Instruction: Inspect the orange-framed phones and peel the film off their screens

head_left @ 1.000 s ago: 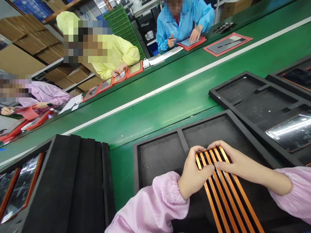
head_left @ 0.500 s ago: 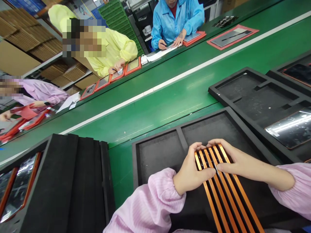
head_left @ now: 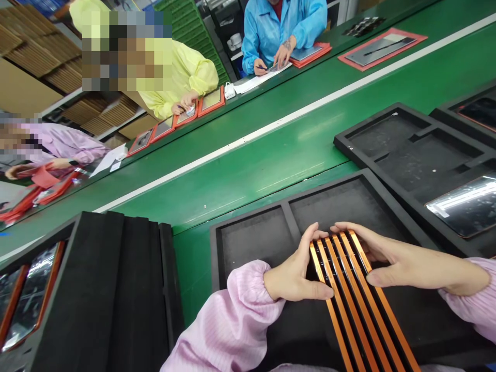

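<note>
A row of orange-edged tablets (head_left: 357, 305), several packed side by side with dark gaps between them, stands on edge in front of me. My left hand (head_left: 300, 276) wraps their left side, its thumb lying along the near edges and its fingers curled behind the far end. From the right, my right hand (head_left: 387, 261) grips the same row, thumb on the outermost edge. Beneath them is a black foam tray (head_left: 253, 250) with divided recesses. The near ends of the tablets run out of view at the bottom.
On the left, black foam trays (head_left: 101, 289) are stacked, the outer one holding orange-rimmed panels (head_left: 34, 294). More foam trays (head_left: 411, 139) lie at right, one with a glossy tablet (head_left: 465, 204). Across the green bench (head_left: 240, 165), people in yellow, blue and pink work at red-edged pieces.
My thumbs have moved apart: the left one slid down and leftward, the right one outward to the row's right edge. The tablets stay nearly in place.
</note>
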The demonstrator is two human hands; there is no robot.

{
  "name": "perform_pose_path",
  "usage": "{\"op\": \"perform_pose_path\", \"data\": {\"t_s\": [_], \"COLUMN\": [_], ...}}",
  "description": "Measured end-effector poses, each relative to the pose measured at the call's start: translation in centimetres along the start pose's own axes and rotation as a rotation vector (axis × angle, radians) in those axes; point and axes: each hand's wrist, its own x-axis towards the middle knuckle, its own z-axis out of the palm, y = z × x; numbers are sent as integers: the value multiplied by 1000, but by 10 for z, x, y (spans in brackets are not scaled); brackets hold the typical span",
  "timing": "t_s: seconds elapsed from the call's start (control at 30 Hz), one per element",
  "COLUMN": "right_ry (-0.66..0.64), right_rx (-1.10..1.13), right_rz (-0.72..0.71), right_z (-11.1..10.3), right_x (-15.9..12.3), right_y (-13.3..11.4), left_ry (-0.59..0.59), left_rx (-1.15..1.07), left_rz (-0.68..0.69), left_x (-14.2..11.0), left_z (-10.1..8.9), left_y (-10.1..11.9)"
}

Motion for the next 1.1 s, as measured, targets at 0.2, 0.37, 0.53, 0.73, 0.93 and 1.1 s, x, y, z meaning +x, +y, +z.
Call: {"op": "perform_pose_path", "data": {"t_s": [0.2, 0.37, 0.53, 0.73, 0.93, 1.1], "right_ry": [31, 48, 119, 213, 277, 427], "right_rx": [-9, -36, -112, -150, -178, -355], "right_rz": [-1, -5, -20, -18, -10, -62], "right_z": [2, 1, 5, 14, 17, 19], "right_x": [-2, -2, 0, 1, 5, 8], "right_y": [0, 0, 7, 2, 2, 19], "left_ry": [27, 16, 95, 192, 222, 400], "left_rx": [-4, -13, -67, -120, -158, -186], "left_rz": [-29, -35, -72, -43, -63, -101], "left_x": [-1, -1, 0, 2, 4, 11], "left_z": [1, -1, 7, 21, 24, 34], "left_y": [2, 3, 4, 6, 8, 8]}}
